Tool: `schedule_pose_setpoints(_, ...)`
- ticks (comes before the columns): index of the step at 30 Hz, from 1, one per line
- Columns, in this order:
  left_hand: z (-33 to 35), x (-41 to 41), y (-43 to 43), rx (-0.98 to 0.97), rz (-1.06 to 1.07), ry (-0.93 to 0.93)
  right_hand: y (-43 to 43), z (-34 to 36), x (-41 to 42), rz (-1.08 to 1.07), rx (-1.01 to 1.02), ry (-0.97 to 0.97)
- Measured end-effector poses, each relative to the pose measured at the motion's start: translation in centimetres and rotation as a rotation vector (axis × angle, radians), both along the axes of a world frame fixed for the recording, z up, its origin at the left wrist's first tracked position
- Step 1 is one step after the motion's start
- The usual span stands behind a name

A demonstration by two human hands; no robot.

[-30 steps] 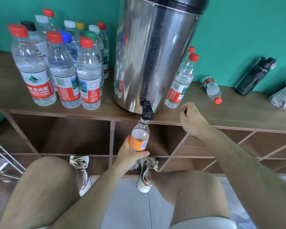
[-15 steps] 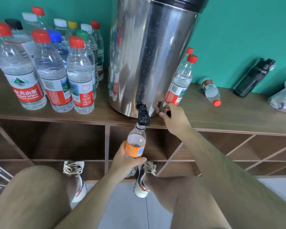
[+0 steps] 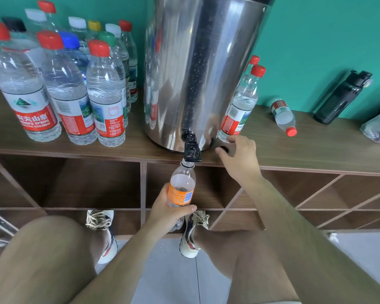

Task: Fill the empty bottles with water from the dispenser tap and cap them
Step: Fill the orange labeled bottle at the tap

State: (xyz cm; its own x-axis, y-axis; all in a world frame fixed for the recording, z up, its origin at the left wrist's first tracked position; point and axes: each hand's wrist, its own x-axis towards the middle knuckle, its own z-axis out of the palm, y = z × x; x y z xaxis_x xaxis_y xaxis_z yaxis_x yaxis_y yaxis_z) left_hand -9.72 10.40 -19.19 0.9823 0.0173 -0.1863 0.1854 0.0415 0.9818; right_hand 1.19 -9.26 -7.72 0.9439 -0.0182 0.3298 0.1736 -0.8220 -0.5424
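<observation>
My left hand (image 3: 165,216) grips a small bottle with an orange label (image 3: 181,189) and holds its open mouth right under the black tap (image 3: 191,148) of the steel dispenser (image 3: 202,73). The bottle looks partly filled. My right hand (image 3: 241,159) is on the shelf just right of the tap, thumb and fingers curled round a small black cap (image 3: 224,148) that sits on the wood.
Several capped, filled bottles (image 3: 105,95) stand left of the dispenser on the wooden shelf (image 3: 316,150). Two red-capped bottles (image 3: 239,106) stand at its right, one lies on its side (image 3: 283,117), and a black flask (image 3: 340,99) leans against the wall. My knees and shoes are below.
My right hand came down from a raised fist to the shelf top beside the tap, with the black cap now showing at its fingers. The left hand kept the bottle under the tap.
</observation>
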Motion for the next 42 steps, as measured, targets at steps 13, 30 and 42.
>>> schedule_pose_setpoints(13,0.2,0.2,-0.2,-0.054,0.036,0.049,6.8,6.8,-9.9,0.320,0.549,-0.016)
schedule_pose_setpoints(30,-1.2,0.0,-0.6,-0.016,0.066,0.061,5.5,5.9,-8.6,0.496,0.504,0.018)
schedule_pose_setpoints(42,-1.3,0.4,-0.6,-0.001,0.068,0.078,5.5,5.1,-8.1,0.476,0.290,-0.123)
